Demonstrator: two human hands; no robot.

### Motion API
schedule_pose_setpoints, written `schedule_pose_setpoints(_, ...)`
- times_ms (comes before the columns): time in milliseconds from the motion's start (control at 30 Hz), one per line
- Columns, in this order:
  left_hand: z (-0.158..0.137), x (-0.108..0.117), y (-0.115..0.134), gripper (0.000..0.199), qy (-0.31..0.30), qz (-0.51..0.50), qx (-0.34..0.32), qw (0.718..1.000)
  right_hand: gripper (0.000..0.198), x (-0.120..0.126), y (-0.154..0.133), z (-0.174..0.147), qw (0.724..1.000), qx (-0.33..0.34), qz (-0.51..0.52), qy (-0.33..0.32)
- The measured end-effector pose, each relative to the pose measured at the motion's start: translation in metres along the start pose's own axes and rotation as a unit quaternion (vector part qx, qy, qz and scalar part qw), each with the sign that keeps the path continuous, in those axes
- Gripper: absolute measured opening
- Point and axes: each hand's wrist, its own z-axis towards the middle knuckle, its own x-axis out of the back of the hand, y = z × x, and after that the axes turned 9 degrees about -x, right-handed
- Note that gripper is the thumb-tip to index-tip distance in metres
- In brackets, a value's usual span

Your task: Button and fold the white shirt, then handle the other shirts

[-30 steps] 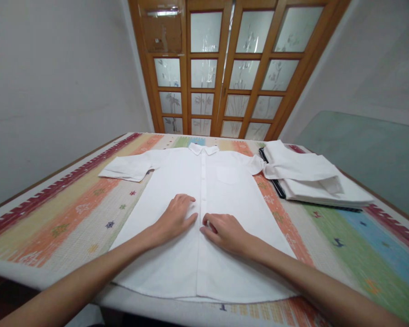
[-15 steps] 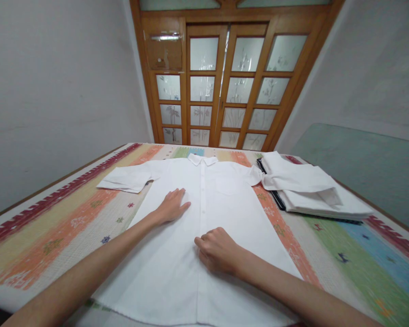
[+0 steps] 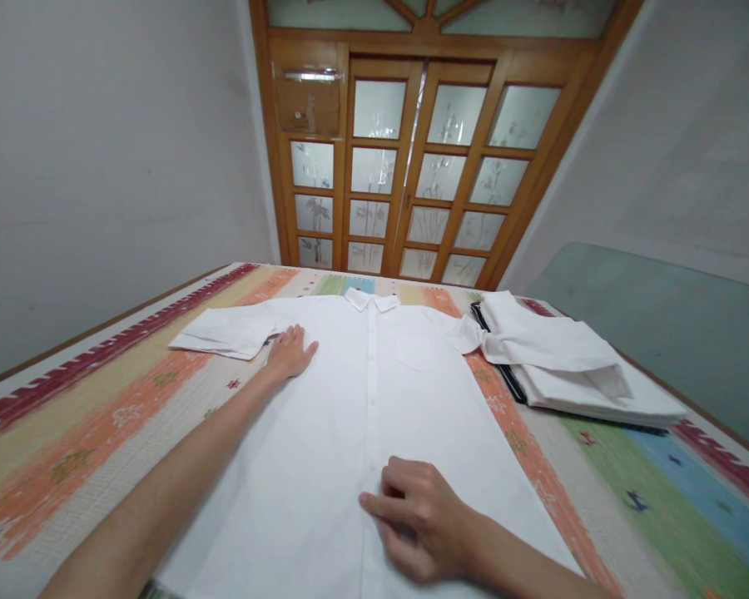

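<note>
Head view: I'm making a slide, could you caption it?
White shirt spread front-up on a patterned cloth, left hand beside one sleeve, right hand at the button placket.

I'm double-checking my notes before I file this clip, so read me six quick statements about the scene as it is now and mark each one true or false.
1. The white shirt lies with its collar toward the wooden doors. True.
2. The left hand is closer to the collar than the right hand is. True.
3. The right hand is on the collar. False: it is over the shirt's lower front.
4. A folded white pile lies at the picture's right. True.
5. The tablecloth is plain white. False: the tablecloth has coloured bands.
6. The doors have no panes. False: they have many.
</note>
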Motion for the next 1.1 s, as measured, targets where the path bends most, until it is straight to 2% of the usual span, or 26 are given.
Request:
schedule_pose_setpoints(133, -0.002, -0.003, 0.002, 0.06, 0.017, 0.005, -0.012, 1.0, 0.03, 0.004, 0.007, 0.012, 0.999, -0.028, 0.01, 0.036)
schedule_pose_setpoints(300, -0.006, -0.003, 0.003, 0.049, 0.075, 0.008, -0.015, 0.997, 0.04, -0.004, 0.04, 0.045, 0.994, -0.069, -0.052, 0.063)
schedule_pose_setpoints(467, -0.013, 0.005, 0.004, 0.032, 0.185, 0.007, 0.075, 0.98, 0.055, -0.012, 0.094, 0.104, 0.98, -0.178, -0.083, 0.012)
schedule_pose_setpoints(567, -0.016, 0.007, 0.003, 0.031, 0.209, 0.007, 0.137, 0.968, 0.061, -0.012, 0.126, 0.139, 0.964, -0.253, -0.084, -0.008)
schedule_pose_setpoints(700, -0.014, 0.004, 0.001, 0.035, 0.222, 0.017, 0.15, 0.963, 0.06, -0.009, 0.155, 0.168, 0.945, -0.312, -0.102, -0.01)
schedule_pose_setpoints(933, -0.013, 0.006, -0.001, 0.034, 0.22, 0.014, 0.14, 0.965, 0.061, -0.011, 0.161, 0.172, 0.932, -0.339, -0.127, 0.014)
schedule_pose_setpoints(1100, -0.016, 0.016, -0.016, 0.033, 0.234, 0.063, 0.182, 0.953, 0.061, -0.012, 0.16, 0.172, 0.93, -0.344, -0.127, 0.006)
